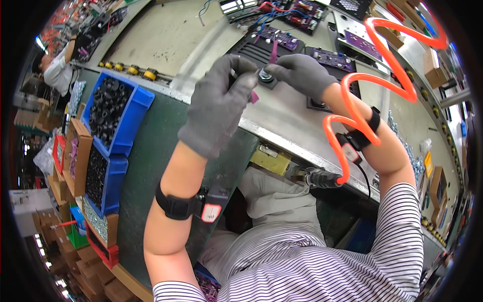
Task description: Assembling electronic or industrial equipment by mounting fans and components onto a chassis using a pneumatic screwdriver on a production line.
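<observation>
Both my hands wear grey gloves and meet over the metal work surface. Between them is a small round black fitting with a shiny metal top [265, 76]. My right hand [306, 75] reaches in from the right, thumb and fingers closed on the fitting's side. My left hand [217, 103] is closed in a pinch beside it; what lies between its fingertips is hidden. A purple strip [274, 52] rises behind the fitting, and a purple end [254, 96] shows below my left fingertips. Just beyond lies a black slotted housing [246, 48] with a purple circuit board [279, 38].
Blue bins [143, 100] of black parts stand at the left, beside cardboard boxes [79, 156]. An orange coiled air hose [347, 95] loops past my right forearm to a tool [322, 178] at the table edge. More circuit boards [332, 59] lie ahead. Another person [58, 70] works far left.
</observation>
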`<action>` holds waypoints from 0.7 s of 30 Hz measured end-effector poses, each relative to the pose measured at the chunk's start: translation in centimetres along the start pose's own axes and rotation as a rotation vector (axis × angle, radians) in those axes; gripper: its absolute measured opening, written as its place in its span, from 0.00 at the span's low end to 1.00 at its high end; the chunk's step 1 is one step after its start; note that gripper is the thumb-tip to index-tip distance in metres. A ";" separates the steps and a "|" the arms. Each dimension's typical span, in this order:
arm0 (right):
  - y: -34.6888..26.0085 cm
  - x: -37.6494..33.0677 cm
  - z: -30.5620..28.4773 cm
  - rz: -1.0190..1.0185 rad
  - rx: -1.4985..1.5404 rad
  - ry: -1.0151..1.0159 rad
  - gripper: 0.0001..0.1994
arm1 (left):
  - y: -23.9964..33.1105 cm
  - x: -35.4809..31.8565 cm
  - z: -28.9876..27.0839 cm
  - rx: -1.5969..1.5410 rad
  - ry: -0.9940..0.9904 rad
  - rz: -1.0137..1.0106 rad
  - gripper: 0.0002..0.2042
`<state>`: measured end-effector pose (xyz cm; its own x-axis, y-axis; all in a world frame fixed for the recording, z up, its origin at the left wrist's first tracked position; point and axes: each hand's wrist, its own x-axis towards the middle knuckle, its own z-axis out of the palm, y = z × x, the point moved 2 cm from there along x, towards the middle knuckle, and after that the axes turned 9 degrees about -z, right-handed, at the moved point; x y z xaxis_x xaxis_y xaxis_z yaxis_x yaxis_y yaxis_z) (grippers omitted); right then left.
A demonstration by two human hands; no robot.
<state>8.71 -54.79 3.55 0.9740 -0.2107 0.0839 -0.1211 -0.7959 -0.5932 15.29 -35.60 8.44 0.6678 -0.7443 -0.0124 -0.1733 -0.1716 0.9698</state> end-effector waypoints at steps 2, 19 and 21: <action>1.5 -3.1 -2.5 0.073 0.473 0.030 0.15 | 0.6 -1.1 1.1 -0.017 -0.055 0.013 0.11; 11.9 -21.3 -10.4 0.351 0.537 0.466 0.12 | -0.2 4.5 14.4 -0.204 -0.278 0.109 0.11; 12.0 -21.1 -10.0 0.275 0.381 0.473 0.12 | 0.0 4.6 15.5 -0.116 -0.330 0.126 0.08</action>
<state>-15.17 -65.55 2.67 0.7178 -0.6726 0.1796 -0.1927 -0.4399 -0.8772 7.08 -49.03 4.60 0.3741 -0.9261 0.0489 -0.1436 -0.0058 0.9896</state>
